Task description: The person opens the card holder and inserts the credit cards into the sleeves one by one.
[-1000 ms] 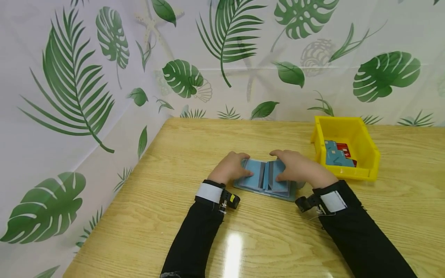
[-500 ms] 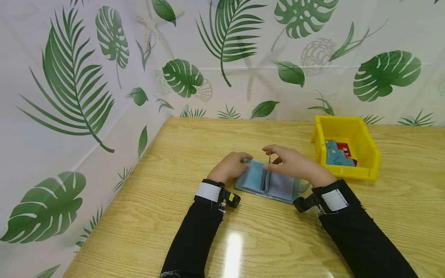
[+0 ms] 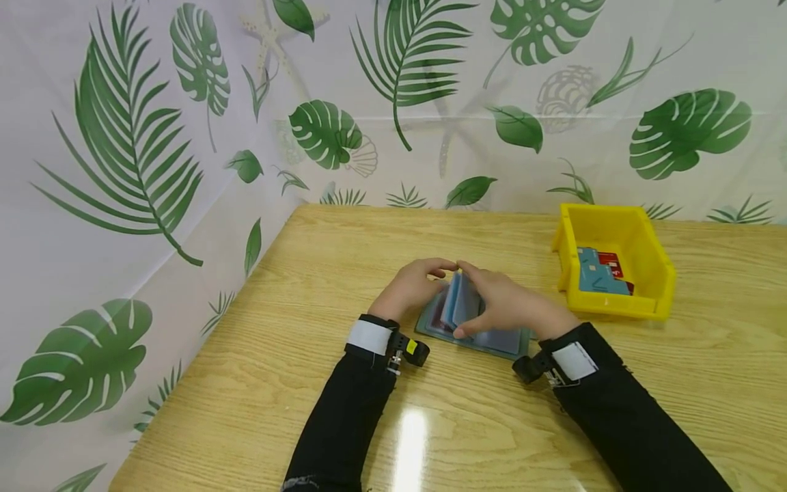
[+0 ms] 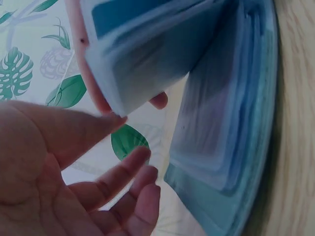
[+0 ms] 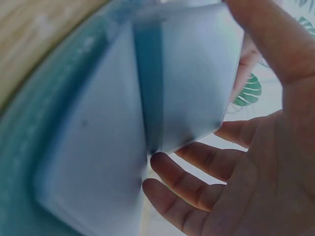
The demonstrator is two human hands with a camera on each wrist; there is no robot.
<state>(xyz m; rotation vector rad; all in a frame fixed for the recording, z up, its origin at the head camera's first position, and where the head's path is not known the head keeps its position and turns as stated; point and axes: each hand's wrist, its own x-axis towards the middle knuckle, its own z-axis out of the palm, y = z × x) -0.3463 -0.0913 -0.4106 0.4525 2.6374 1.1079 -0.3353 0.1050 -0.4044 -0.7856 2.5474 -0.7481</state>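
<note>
A blue-grey card holder (image 3: 499, 340) with clear plastic sleeves lies spread on the table. Several of its sleeve pages (image 3: 462, 301) stand raised near the middle. My right hand (image 3: 507, 304) holds these raised pages, thumb at the near side and fingers along the far edge, as the right wrist view shows on the sleeves (image 5: 197, 78). Over the left half is my left hand (image 3: 412, 290). In the left wrist view, a fingertip of this left hand (image 4: 34, 157) meets the corner of the raised sleeves (image 4: 147, 73), its other fingers loosely bent and holding nothing.
A yellow open-front bin (image 3: 660, 273) stands at the back right with blue cards (image 3: 596, 277) and a red card (image 3: 611, 263) inside. Behind the wooden table (image 3: 344, 239) hangs a leaf-print cloth (image 3: 381, 137), which also runs along its left side.
My right hand has moved left, lifting several sleeve pages upright. The left hand has come off the left page, its fingers now up by the raised pages. A darker reddish sleeve shows beneath.
</note>
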